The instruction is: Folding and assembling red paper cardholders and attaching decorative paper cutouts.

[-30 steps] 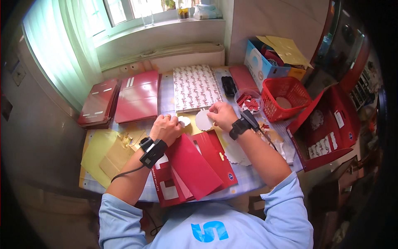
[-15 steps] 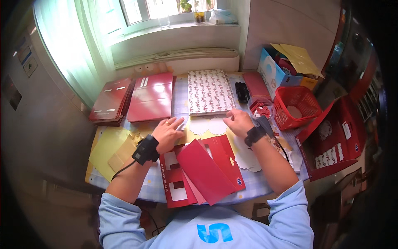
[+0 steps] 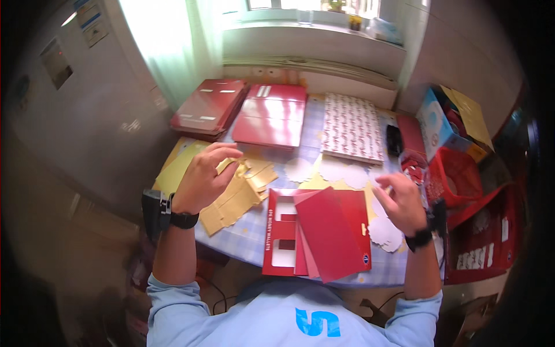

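My left hand (image 3: pixel 207 176) hovers over the tan paper pieces (image 3: pixel 234 202) on the left, thumb and fingers apart and curved, holding nothing I can see. My right hand (image 3: pixel 403 203) is raised near the white scalloped paper pieces (image 3: pixel 384 232), its fingers loosely bent with a gap to the thumb. Between the hands, at the near edge, lies a flat red card sleeve (image 3: pixel 359 217) with cut-out windows. Red and pink envelopes (image 3: pixel 330 240) are fanned on top of it. Beyond my right hand sits a thick stack of white sheets with a red pattern (image 3: pixel 352 128).
Two piles of dark red folders (image 3: pixel 211 107) stand at the back left. At the right are a black object (image 3: pixel 393 140), a tub of red pieces (image 3: pixel 414 168), a red basket (image 3: pixel 454 173), a blue box (image 3: pixel 433 124) and an open red box (image 3: pixel 485 243). A blue checked cloth (image 3: pixel 231 240) covers the table.
The view has turned leftward. My left hand has moved left from the table's middle to above the tan paper. My right hand has drawn back from the patterned stack and its fingers have loosened.
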Motion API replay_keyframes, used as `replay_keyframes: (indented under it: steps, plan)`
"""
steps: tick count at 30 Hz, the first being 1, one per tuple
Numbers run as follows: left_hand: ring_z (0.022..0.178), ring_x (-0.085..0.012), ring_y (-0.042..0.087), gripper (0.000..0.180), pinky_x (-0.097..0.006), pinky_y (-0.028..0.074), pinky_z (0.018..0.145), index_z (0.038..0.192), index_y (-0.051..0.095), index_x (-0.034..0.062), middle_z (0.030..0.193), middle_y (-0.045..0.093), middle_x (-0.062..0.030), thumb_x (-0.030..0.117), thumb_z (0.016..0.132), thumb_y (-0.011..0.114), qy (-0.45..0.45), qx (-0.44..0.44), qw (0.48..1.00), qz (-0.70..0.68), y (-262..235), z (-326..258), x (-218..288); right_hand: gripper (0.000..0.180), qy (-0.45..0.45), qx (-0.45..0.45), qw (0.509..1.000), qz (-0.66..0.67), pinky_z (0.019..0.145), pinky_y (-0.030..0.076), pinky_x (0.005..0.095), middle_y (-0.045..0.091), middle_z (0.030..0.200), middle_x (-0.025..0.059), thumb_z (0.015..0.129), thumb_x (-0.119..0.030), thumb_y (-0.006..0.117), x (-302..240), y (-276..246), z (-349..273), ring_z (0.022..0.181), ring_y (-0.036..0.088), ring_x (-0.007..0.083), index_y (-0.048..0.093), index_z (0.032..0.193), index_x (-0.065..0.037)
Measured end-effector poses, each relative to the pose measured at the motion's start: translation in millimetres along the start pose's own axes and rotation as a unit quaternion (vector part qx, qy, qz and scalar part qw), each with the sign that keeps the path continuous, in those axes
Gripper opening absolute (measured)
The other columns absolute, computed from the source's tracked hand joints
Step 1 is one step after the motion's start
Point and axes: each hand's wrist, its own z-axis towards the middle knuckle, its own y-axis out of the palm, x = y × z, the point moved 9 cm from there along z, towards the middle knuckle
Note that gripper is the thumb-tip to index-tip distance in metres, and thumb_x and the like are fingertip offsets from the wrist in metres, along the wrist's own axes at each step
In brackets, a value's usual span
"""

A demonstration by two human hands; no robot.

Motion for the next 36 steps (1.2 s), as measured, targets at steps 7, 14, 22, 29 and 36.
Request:
replay_keyframes:
  steps: [7,14,22,29,36]
  plan:
    - [0.082,-0.0258,0.065,0.022,-0.033,0.052,0.066,0.100,0.067,0.0001,0.099,0.066,-0.0162,0.013,0.082,0.064,-0.243,0.000,0.969,0.042,-31.2,-98.4,-79.9,0.017,-0.063,-0.071,0.994,0.062,0.057,0.051,0.0264,0.061,0.082,0.0117,0.079,-0.002,0.069,-60.7,4.3,-39.1,0.069,0.063,0.0186,0.065,0.095,0.001]
    - [0.082,-0.0310,0.064,0.034,-0.038,0.051,0.075,0.102,0.066,-0.0007,0.097,0.065,-0.0186,0.024,0.078,0.068,-0.277,0.002,0.956,0.093,-29.2,-130.7,-110.8,0.017,-0.046,-0.097,0.992,0.064,0.058,0.052,0.0259,0.061,0.076,0.0106,0.077,-0.002,0.070,-69.1,20.6,-46.9,0.065,0.063,0.0176,0.065,0.094,0.001]
    - [0.121,-0.0342,0.047,0.086,-0.040,0.038,0.102,0.128,0.049,-0.0034,0.126,0.052,-0.0252,0.046,0.064,0.080,-0.296,-0.125,0.930,0.176,1.2,-98.5,-146.2,0.018,-0.057,-0.101,0.990,0.082,0.057,0.049,0.0270,0.061,0.075,0.0101,0.076,-0.004,0.072,-85.1,32.9,-45.0,0.063,0.062,0.0183,0.066,0.092,0.000]
    - [0.106,-0.0344,0.057,0.078,-0.040,0.045,0.092,0.115,0.055,-0.0022,0.116,0.059,-0.0214,0.045,0.060,0.083,-0.346,-0.250,0.882,0.200,4.8,-79.9,-163.1,0.018,-0.068,-0.129,0.987,0.061,0.058,0.049,0.0291,0.061,0.074,0.0098,0.075,-0.006,0.073,-88.2,40.0,-47.1,0.063,0.062,0.0213,0.066,0.091,-0.001]
    - [0.085,-0.0148,0.064,0.046,-0.027,0.052,0.075,0.114,0.056,-0.0017,0.107,0.065,-0.0088,0.019,0.078,0.075,-0.357,-0.095,0.867,-0.334,-18.4,-104.8,-149.8,0.017,-0.085,-0.126,0.985,0.081,0.057,0.049,0.0285,0.061,0.074,0.0098,0.075,-0.004,0.073,-92.7,38.2,-44.2,0.063,0.063,0.0210,0.066,0.090,-0.001]
